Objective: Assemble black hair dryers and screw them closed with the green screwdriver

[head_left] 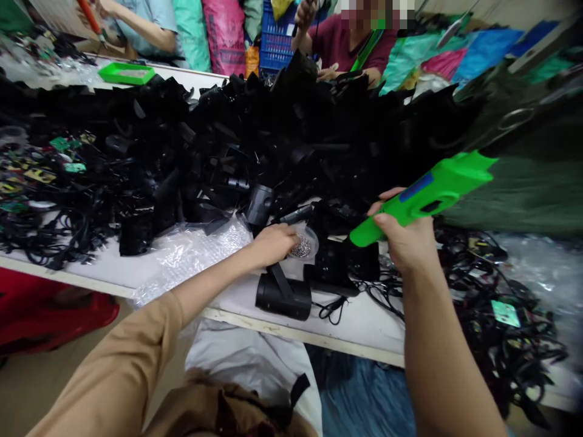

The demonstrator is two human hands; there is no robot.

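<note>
Left grip [276, 241]: fingers reaching into the bowl [313, 235] from its left side; fingertips partly hidden, so I cannot tell whether they pinch anything.
Right grip [405, 233]: wrapped around the green tool [430, 197], thumb and fingers closed on its body.
Green tool: held above the tabletop [228, 303], to the right of the bowl, tilted, its wide end toward the far right corner.
Bowl: shallow and clear, on the tabletop near the middle of the near edge, holding small metal pieces [302, 246].
Black cylinder [289, 297]: lying on its side close to the near edge, a dark cable [334, 309] beside it.
Clear wrap [189, 252]: spread left of the bowl, hanging over the near edge.
Black parts [319, 145]: heaped across the tabletop toward the far edge.
Wire tangles: one near the left end [68, 227], another at the near right corner with a green board [504, 312].
Green tray [127, 73]: beyond the heap, by the far left corner.
Co-workers: two people past the far edge, one in a maroon top [325, 45].
</note>
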